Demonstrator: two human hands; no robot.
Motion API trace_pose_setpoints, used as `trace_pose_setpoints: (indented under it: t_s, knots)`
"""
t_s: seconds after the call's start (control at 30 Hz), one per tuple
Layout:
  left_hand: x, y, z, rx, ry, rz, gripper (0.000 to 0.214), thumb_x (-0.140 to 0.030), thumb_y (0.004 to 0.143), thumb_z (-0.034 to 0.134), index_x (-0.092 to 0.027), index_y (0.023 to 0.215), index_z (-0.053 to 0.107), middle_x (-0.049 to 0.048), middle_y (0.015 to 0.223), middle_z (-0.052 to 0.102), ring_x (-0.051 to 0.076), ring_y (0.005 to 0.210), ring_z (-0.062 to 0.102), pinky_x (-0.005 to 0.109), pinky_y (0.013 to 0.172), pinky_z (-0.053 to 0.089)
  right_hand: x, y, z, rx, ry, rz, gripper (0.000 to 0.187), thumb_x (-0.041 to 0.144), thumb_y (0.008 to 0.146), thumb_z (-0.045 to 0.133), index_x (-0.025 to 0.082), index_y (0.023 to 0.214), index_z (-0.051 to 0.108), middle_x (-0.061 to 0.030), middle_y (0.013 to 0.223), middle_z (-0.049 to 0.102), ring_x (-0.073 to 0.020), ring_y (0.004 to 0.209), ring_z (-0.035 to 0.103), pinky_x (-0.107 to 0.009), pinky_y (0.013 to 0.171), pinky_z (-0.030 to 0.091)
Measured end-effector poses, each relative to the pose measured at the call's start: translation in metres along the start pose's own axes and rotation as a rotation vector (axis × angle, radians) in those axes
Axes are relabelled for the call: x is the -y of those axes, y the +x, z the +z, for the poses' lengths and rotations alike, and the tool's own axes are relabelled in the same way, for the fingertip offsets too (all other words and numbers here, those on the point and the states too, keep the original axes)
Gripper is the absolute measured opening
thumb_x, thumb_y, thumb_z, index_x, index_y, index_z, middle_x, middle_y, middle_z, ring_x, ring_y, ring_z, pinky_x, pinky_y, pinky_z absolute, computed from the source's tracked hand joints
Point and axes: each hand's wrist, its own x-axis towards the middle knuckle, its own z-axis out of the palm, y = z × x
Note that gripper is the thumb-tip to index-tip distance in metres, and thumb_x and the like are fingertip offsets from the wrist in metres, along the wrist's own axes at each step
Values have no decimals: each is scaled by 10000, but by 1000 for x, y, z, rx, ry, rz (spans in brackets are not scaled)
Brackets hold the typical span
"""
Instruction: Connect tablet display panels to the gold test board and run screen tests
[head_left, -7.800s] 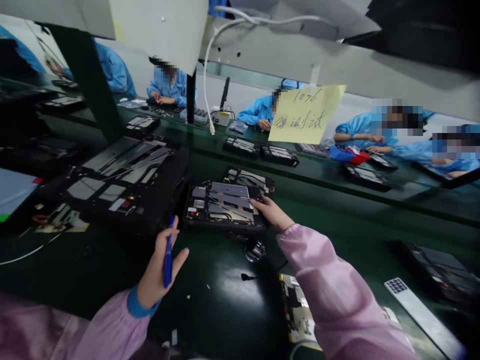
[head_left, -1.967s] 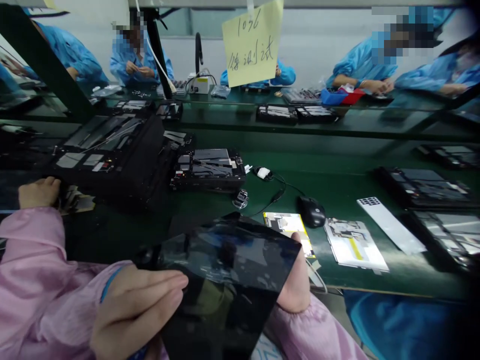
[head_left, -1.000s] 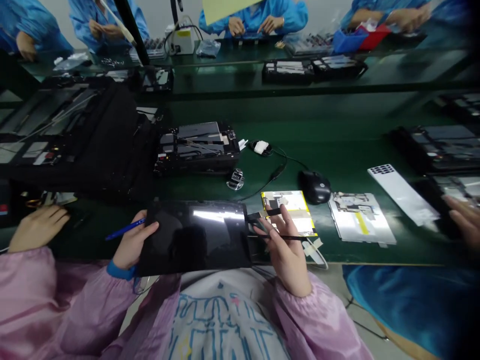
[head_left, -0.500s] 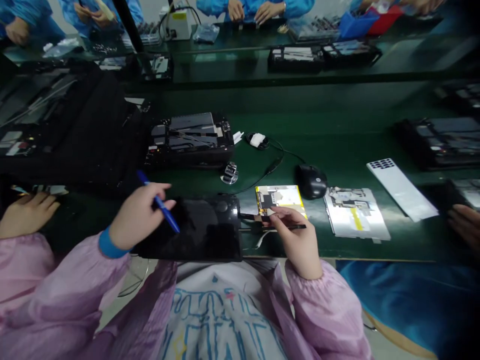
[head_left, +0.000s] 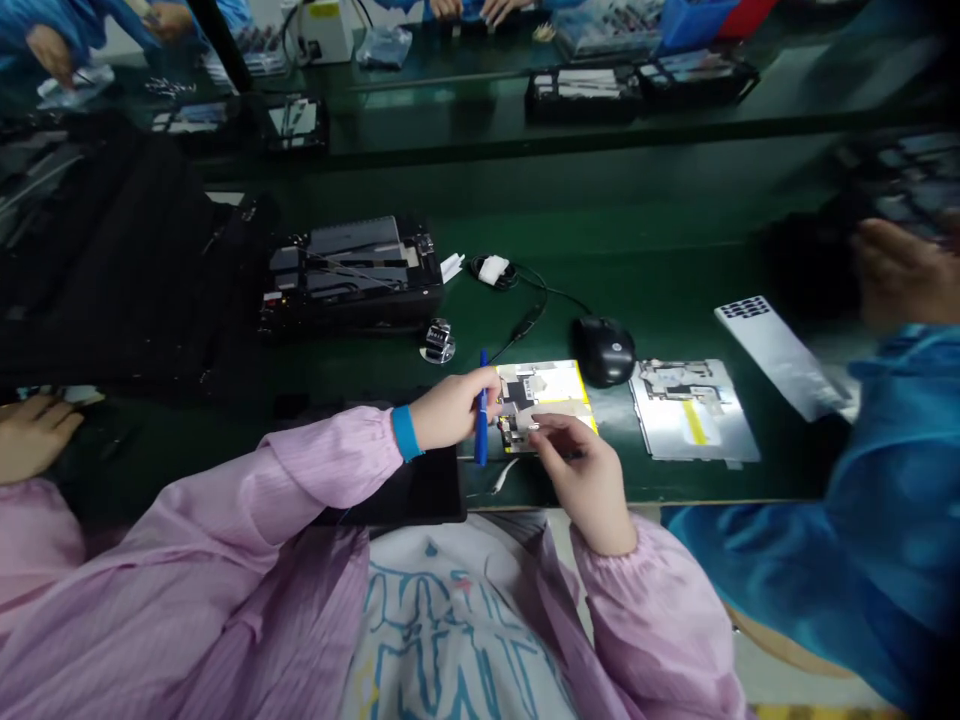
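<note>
My left hand [head_left: 454, 408] reaches across the dark flat screen panel [head_left: 427, 492], its fingers closed round a blue pen-like tool [head_left: 481, 425] held nearly upright. Just right of the tool lies a yellow-edged tablet inner assembly [head_left: 559, 382] with a dark circuit area. My right hand [head_left: 591, 480] is over the assembly's lower right part, thumb and finger pinched near its surface; what they hold, if anything, is too small to name. A short white cable end [head_left: 504, 476] lies below the assembly.
A black mouse [head_left: 604, 350] and a silver metal plate assembly [head_left: 697, 415] lie to the right, beyond them a white strip [head_left: 772, 350]. A black parts box [head_left: 352, 300] stands behind. At right, a co-worker's hand [head_left: 896, 265] is by a dark tray [head_left: 907, 185].
My left hand has moved right with the blue tool, from the screen panel to the assembly. The dark strip at my right fingers no longer shows. A blue-sleeved co-worker has reached in at right.
</note>
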Motion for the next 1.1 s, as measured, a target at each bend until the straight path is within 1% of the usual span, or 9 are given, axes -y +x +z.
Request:
trace_pose_setpoints:
  t_s: [0.03,0.1,0.17,0.27,0.33,0.43,0.6,0.87,1.1]
  knots:
    - [0,1,0,-3,20,-5,141,-145,796,533,-190,711,430,-32,647,534,115,603,495,238,616,369,-6,1,0,-11,-97,-68,210,342,845,574,182,964,640,-64,826,679,-200,746,643,-387,727,544]
    - [-1,4,2,32,82,-15,145,-67,756,504,-186,700,443,-19,666,562,122,617,513,241,620,369,-15,3,1,-8,-259,-230,190,284,871,543,181,994,646,-102,958,679,-233,912,632,-434,840,513]
    - [-2,8,6,70,170,-35,160,-27,725,471,-186,706,467,-2,681,587,141,633,537,251,619,368,-21,5,3,20,-366,-372,198,246,884,533,189,1038,642,-119,1090,657,-260,1075,585,-480,945,457]
    - [-3,16,9,83,310,-83,152,-45,735,464,-187,746,517,15,695,609,169,650,565,266,616,371,-26,5,7,38,-463,-466,234,239,895,533,199,1111,615,-114,1187,630,-274,1174,540,-528,1021,382]
    - [-3,20,9,89,363,-113,142,-64,743,475,-189,765,540,20,706,626,179,660,582,268,612,374,-28,4,9,36,-509,-482,252,244,905,521,202,1141,600,-109,1202,624,-274,1180,537,-535,1036,358]
    - [-3,25,7,93,385,-153,140,-68,748,480,-187,768,551,31,728,653,188,681,604,270,615,385,-28,4,9,61,-582,-478,289,255,912,508,206,1188,580,-104,1203,619,-278,1174,528,-522,1033,355]
    - [0,29,6,100,397,-153,155,-67,778,459,-183,769,561,38,758,676,187,705,624,272,631,400,-23,5,8,100,-690,-471,318,254,904,519,203,1211,586,-103,1176,622,-285,1156,505,-515,1018,358]
    - [2,30,13,144,517,-145,129,-108,767,486,-197,780,578,30,760,682,205,686,623,290,608,381,-22,2,7,118,-720,-488,321,258,908,510,200,1215,582,-95,1148,624,-274,1134,500,-507,1022,347]
    - [2,31,12,161,480,-148,135,-99,754,493,-200,781,578,24,792,691,204,713,631,290,616,387,-22,3,7,117,-724,-467,333,276,911,504,177,1223,560,-99,1154,625,-269,1141,506,-490,1042,323]
